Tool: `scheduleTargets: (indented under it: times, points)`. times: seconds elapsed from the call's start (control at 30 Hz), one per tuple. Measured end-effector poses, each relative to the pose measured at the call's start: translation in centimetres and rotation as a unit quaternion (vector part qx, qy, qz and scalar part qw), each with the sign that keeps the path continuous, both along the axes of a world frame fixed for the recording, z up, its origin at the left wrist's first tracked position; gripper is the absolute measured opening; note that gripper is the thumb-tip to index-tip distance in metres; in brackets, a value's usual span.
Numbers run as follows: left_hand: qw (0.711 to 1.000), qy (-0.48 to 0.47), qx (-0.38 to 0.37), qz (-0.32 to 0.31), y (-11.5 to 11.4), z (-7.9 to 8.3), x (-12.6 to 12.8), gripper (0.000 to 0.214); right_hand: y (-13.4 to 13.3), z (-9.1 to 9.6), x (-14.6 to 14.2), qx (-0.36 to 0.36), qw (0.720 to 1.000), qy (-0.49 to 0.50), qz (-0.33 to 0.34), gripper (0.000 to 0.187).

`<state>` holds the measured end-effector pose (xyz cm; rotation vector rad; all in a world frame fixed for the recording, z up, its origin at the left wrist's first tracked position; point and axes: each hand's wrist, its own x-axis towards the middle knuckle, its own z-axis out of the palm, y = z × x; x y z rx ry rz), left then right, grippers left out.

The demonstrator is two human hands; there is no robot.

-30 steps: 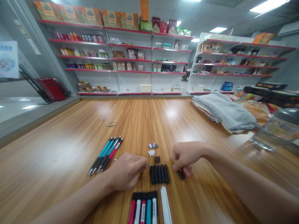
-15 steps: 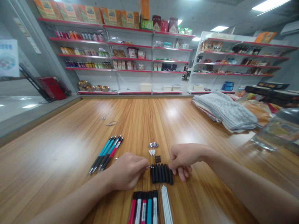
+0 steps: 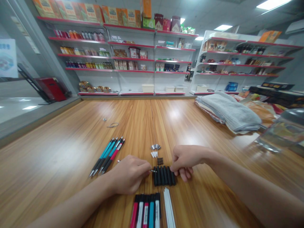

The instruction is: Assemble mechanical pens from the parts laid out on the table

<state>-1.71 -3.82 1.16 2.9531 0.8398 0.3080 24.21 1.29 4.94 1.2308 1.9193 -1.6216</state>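
My left hand rests on the wooden table, fingers pinched on a small metal pen part at its fingertips. My right hand is curled, its fingertips touching the right end of a row of short black pen grips. Beyond the grips lie small dark pieces, white tips and silver cones. Several assembled pens lie to the left. Pen barrels and white refill tubes lie near me.
Folded striped cloth and colourful packages lie at the right. A clear container stands near the right edge. A wire loop lies farther out. Store shelves line the back wall.
My right hand moved left and set a black grip at the right end of the row. My left hand stayed put.
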Motion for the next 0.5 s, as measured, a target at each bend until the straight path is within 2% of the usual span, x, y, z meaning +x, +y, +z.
scheduleTargets:
  times: [0.17, 0.27, 0.5]
  points:
    - [1.0, -0.008, 0.0, -0.004, -0.1, 0.0, -0.1, 0.013, -1.0, 1.1, -0.1, 0.019, 0.997, -0.028, 0.064, 0.034]
    - [1.0, -0.016, 0.003, -0.008, -0.1, -0.1, -0.1, 0.013, -2.1, 1.8, -0.5, 0.065, 0.991, -0.066, 0.099, 0.04]
    - [1.0, -0.011, -0.001, -0.011, 0.0, 0.0, 0.0, 0.014, -3.6, 2.1, -1.3, 0.152, 0.98, -0.085, 0.097, 0.039]
